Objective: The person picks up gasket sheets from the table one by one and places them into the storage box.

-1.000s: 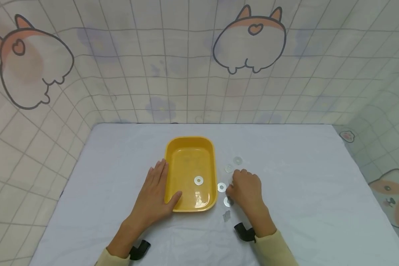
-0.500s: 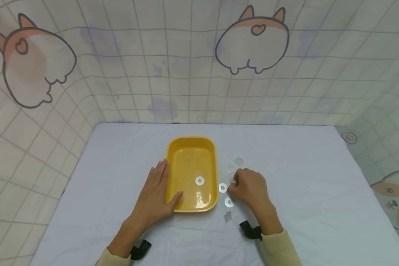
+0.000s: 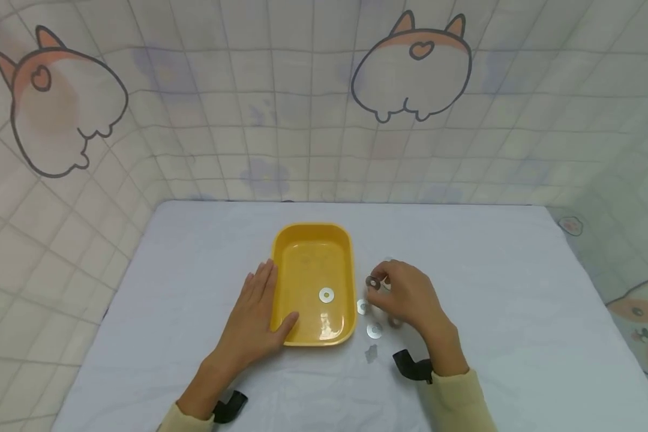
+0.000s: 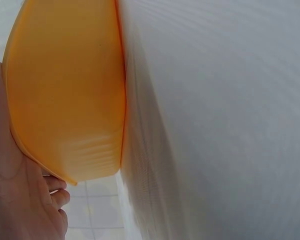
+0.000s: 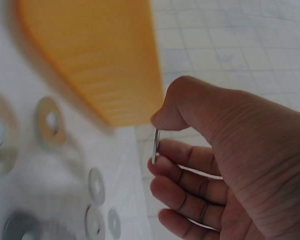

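Note:
A yellow tray (image 3: 310, 258) lies on the white cloth, with one flat metal washer (image 3: 321, 295) inside it. My left hand (image 3: 245, 327) rests along the tray's left rim with straight fingers, the thumb over the near left corner. In the left wrist view the palm (image 4: 20, 200) lies against the rim. Just right of the tray, my right hand (image 3: 413, 297) pinches a washer (image 5: 156, 147) between thumb and fingertips, above the cloth. Several loose washers lie around and under that hand, among them one washer (image 3: 374, 335) near the tray's lower right corner; others are partly hidden.
A small grey patch (image 3: 371, 354) lies on the cloth below the washers. White cloth (image 3: 491, 288) covers the table. Patterned curtain (image 3: 281, 120) hangs behind it and at both sides. A black wrist mount (image 3: 413, 367) sits at the right wrist.
My right hand has lifted slightly and turned, so the pinched washer now shows between thumb and fingers. Another washer has come into view beneath the hand. The left hand stays on the tray.

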Motion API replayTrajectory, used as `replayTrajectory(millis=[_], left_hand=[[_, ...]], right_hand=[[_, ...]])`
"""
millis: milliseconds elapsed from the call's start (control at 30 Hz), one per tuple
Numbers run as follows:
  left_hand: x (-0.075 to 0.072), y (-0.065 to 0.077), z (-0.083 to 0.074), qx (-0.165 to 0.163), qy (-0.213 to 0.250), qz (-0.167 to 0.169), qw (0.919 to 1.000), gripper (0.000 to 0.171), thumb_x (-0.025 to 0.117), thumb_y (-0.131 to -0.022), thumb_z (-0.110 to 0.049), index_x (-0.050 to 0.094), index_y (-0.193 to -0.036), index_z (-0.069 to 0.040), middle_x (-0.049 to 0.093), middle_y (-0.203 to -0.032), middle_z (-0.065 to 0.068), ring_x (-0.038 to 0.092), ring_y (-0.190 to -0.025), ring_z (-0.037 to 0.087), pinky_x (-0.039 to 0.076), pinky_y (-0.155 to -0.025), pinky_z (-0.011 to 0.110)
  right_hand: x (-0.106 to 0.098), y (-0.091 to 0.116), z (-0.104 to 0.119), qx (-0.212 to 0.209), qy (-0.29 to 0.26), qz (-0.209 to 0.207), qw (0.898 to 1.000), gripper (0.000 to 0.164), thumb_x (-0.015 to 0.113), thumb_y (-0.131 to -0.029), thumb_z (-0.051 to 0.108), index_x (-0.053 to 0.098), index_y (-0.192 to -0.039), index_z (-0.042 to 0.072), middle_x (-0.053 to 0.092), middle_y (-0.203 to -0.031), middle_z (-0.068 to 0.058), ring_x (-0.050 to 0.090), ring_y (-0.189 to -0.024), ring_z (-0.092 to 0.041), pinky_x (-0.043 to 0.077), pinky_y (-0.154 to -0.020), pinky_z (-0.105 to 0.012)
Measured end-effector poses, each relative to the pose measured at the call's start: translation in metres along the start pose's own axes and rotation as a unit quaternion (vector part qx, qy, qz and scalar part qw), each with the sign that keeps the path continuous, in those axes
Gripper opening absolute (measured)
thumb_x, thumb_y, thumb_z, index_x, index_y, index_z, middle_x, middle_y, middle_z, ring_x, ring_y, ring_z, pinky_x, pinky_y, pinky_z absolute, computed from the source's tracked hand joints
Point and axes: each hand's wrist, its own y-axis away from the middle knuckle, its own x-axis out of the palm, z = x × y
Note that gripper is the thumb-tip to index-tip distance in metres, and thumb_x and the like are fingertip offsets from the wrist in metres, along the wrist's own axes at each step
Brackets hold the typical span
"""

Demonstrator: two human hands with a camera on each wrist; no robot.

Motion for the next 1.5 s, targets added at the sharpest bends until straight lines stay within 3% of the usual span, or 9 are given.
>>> replayTrajectory(millis=[200, 433, 567, 833, 1200, 1500], left_hand=[[0.001, -0.002, -0.004, -0.006, 0.000, 0.012, 0.9999, 0.097, 0.061, -0.099, -0.052, 0.019, -0.167, 0.002, 0.018, -0.178, 0.017, 0.018, -0.167, 0.033, 0.012, -0.138, 0.049], [0.003, -0.001, -0.003, 0.001, -0.012, -0.010, 0.9999, 0.096, 0.061, -0.099, -0.052, 0.020, -0.167, 0.002, 0.020, -0.178, 0.018, 0.021, -0.166, 0.036, 0.011, -0.139, 0.047], [0.005, 0.002, -0.002, 0.002, -0.013, -0.008, 0.9999, 0.097, 0.062, -0.099, -0.052, 0.020, -0.167, 0.003, 0.021, -0.177, 0.019, 0.023, -0.165, 0.037, 0.009, -0.139, 0.045], [0.007, 0.003, 0.000, 0.013, -0.019, -0.024, 0.9995, 0.096, 0.063, -0.099, -0.050, 0.022, -0.166, 0.005, 0.022, -0.176, 0.020, 0.024, -0.164, 0.038, -0.003, -0.139, 0.034], [0.006, -0.001, -0.002, 0.014, -0.015, -0.018, 0.9996, 0.095, 0.062, -0.099, -0.050, 0.022, -0.166, 0.005, 0.022, -0.176, 0.020, 0.025, -0.164, 0.038, 0.001, -0.140, 0.038], [0.004, 0.000, 0.000, 0.013, -0.001, -0.018, 0.9998, 0.096, 0.063, -0.098, -0.049, 0.022, -0.166, 0.004, 0.022, -0.177, 0.019, 0.022, -0.165, 0.036, 0.007, -0.139, 0.043]], right_hand=[[-0.003, -0.006, 0.013, -0.049, -0.035, -0.002, 0.998, 0.022, 0.076, -0.088, 0.030, 0.078, -0.106, 0.017, 0.075, -0.101, 0.003, 0.068, -0.097, -0.021, 0.059, -0.085, -0.035], [-0.017, 0.000, 0.024, -0.079, -0.033, -0.041, 0.995, 0.017, 0.077, -0.087, 0.025, 0.078, -0.102, 0.017, 0.074, -0.098, 0.004, 0.066, -0.093, -0.018, 0.059, -0.085, -0.035], [-0.018, 0.003, 0.024, -0.081, -0.028, -0.038, 0.996, 0.018, 0.077, -0.088, 0.026, 0.078, -0.104, 0.018, 0.075, -0.100, 0.005, 0.066, -0.095, -0.015, 0.059, -0.087, -0.035], [-0.016, 0.000, 0.027, -0.109, -0.036, -0.057, 0.992, 0.017, 0.078, -0.087, 0.024, 0.077, -0.104, 0.018, 0.076, -0.100, 0.006, 0.068, -0.095, -0.014, 0.059, -0.091, -0.036], [-0.014, -0.001, 0.032, -0.143, -0.047, -0.051, 0.987, 0.016, 0.079, -0.086, 0.022, 0.076, -0.102, 0.018, 0.075, -0.098, 0.008, 0.069, -0.095, -0.011, 0.058, -0.095, -0.036], [-0.005, -0.004, 0.042, -0.166, -0.029, -0.039, 0.985, 0.015, 0.078, -0.086, 0.023, 0.075, -0.100, 0.018, 0.075, -0.094, 0.008, 0.068, -0.089, -0.011, 0.057, -0.089, -0.035]])
